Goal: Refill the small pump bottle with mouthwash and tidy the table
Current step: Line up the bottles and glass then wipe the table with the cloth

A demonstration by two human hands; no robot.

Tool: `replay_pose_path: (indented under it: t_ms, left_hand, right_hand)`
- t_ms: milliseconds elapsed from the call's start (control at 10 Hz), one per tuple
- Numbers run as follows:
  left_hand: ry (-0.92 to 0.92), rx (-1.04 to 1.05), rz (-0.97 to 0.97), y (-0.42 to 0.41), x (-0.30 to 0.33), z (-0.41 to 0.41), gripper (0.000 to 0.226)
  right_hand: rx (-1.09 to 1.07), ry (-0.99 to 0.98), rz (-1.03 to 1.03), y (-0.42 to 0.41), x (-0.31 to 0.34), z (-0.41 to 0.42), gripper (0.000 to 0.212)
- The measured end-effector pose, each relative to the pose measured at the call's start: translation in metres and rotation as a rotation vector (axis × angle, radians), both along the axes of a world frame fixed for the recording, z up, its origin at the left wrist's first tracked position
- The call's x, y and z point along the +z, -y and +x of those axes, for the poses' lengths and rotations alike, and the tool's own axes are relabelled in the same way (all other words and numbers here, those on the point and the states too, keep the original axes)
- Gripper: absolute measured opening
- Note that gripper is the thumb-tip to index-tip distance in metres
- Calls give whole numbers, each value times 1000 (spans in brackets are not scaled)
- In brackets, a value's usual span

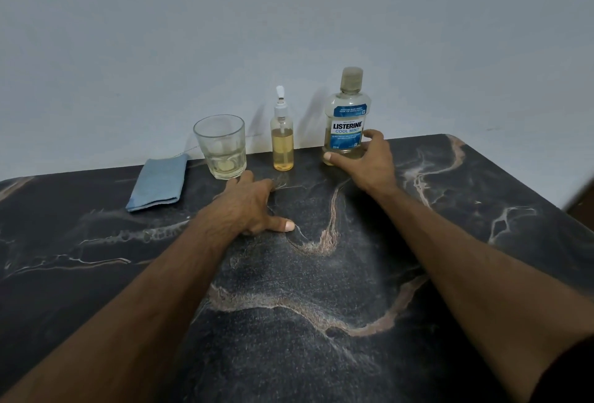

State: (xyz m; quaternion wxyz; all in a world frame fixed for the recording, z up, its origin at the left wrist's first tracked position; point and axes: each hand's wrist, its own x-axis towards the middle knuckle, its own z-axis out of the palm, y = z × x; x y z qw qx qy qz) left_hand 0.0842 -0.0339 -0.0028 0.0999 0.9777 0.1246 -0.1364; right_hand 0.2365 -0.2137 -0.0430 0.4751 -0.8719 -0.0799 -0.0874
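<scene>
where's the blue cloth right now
In the head view the folded blue cloth lies at the table's far left, just left of the glass, untouched by either hand.

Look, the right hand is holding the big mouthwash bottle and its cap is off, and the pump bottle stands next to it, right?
Not quite: the cap is on the mouthwash bottle, as the head view shows. The rest holds: the right hand is holding that bottle near its base, and the pump bottle stands next to it.
</scene>
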Motion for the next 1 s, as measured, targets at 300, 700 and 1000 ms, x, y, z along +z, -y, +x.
replay_pose_path:
  t_ms: [300, 700, 1000]
  left_hand:
    - [7, 12, -13, -1, -1, 1, 92]
    - [14, 12, -21, -1, -2, -2, 93]
    - [13, 9, -13, -1, -2, -2, 92]
  right_hand:
    - [-159, 59, -311, -24, -6, 0, 98]
    - [-151, 51, -346, -25, -5, 2, 97]
    - [-140, 45, -343, -25, -4, 2, 97]
